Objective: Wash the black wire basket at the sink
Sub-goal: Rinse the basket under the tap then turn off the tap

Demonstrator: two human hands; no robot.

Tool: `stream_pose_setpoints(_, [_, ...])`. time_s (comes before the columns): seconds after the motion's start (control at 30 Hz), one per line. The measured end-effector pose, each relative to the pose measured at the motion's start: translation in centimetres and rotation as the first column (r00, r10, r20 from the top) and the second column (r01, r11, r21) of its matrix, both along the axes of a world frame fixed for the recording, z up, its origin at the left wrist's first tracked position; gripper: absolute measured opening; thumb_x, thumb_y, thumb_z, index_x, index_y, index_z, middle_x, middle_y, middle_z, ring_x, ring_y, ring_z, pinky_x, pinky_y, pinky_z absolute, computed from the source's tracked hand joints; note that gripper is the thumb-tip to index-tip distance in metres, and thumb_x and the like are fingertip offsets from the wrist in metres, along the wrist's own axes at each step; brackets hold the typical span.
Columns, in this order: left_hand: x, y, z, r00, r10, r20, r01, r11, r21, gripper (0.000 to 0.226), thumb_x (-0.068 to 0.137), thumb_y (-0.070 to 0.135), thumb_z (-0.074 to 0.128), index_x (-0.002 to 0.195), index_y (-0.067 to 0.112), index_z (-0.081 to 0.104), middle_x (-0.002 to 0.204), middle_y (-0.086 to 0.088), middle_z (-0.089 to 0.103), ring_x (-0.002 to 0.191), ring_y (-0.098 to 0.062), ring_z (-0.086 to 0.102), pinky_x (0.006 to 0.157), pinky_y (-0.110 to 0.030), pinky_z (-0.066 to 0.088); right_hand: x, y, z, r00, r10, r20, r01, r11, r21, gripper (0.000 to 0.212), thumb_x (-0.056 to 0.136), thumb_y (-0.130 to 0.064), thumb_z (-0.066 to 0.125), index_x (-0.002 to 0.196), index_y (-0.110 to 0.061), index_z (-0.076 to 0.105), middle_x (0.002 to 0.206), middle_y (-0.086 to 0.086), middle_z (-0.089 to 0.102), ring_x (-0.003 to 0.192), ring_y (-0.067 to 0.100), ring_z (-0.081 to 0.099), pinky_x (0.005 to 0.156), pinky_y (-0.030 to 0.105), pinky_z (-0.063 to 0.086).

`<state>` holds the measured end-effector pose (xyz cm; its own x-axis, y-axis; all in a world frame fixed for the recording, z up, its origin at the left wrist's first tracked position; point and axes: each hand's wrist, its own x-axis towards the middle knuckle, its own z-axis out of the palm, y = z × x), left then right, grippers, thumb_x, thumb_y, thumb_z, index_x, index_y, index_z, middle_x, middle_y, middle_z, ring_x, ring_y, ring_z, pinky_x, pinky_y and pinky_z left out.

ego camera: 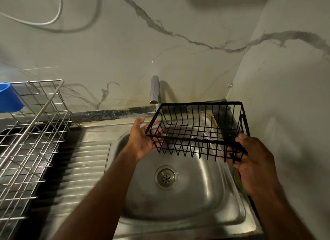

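The black wire basket (pixel 196 130) is held in the air above the steel sink (pixel 178 207), mouth upward and slightly tilted, between the two hands. Its left end is met by the left hand (pixel 142 139), which is kept released: the palm is turned toward the basket, the thumb is raised beside the rim, and the fingers are stretched under and behind the end wires. The near right corner is grasped by the right hand (pixel 253 161), the thumb being laid over the top rail while the fingers are curled round the lower wires. The basket is thus spanned from end to end, with both forearms reaching in from the near edge.

The tap (pixel 155 91) is seen just behind the basket's far left corner, and the drain (pixel 166 177) lies below it. A green and red item (pixel 238 180) is partly hidden under the right hand at the sink's right edge. A silver dish rack (pixel 32 132) is set on the table at the left, beyond the ridged draining board (pixel 85 168), and a blue cup (pixel 9 98) is carried in the rack's far corner.
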<state>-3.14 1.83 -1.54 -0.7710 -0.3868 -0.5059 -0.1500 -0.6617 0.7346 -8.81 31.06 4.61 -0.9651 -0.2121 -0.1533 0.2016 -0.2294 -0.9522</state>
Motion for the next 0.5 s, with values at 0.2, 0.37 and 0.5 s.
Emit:
stream_pose_setpoints(0.2, [3.3,3.2,-1.3,0.997,0.037,-0.07,-0.038,0.999,-0.01,0.066,0.091,0.068,0.041,0.143,0.027,0.047,0.136,-0.018,0.054,0.124,-0.041,0.054,0.093,-0.06,0.051,2.5,-0.2,-0.4,0.999,-0.014,-0.046,0.022,0.984,0.175,0.041,0.07,-0.059,0.07,0.093,-0.024,0.067,0.092,0.0,0.071,0.098,0.034,0.066,0.085,0.057,0.052])
stream_pose_setpoints(0.37, [2.5,5.5,0.1,0.991,0.114,0.07,-0.098,0.976,-0.195,0.037,0.098,0.05,0.049,0.124,0.025,0.058,0.128,-0.015,0.056,0.117,-0.035,0.057,0.089,-0.055,0.054,3.7,-0.6,-1.5,0.996,-0.068,-0.054,0.075,0.987,0.145,0.039,0.069,-0.057,0.075,0.087,-0.025,0.062,0.079,-0.012,0.071,0.091,0.023,0.067,0.089,0.056,0.051])
stream_pose_setpoints(0.5, [1.8,5.4,-0.2,0.965,0.23,0.127,-0.203,0.96,-0.195,0.032,0.105,0.031,0.037,0.124,0.016,0.058,0.127,-0.021,0.061,0.119,-0.038,0.057,0.084,-0.046,0.054,4.6,-1.0,-2.4,0.999,-0.045,0.014,0.043,0.99,0.135,0.012,0.087,-0.015,0.065,0.092,-0.024,0.06,0.082,-0.025,0.07,0.097,0.011,0.063,0.098,0.056,0.046])
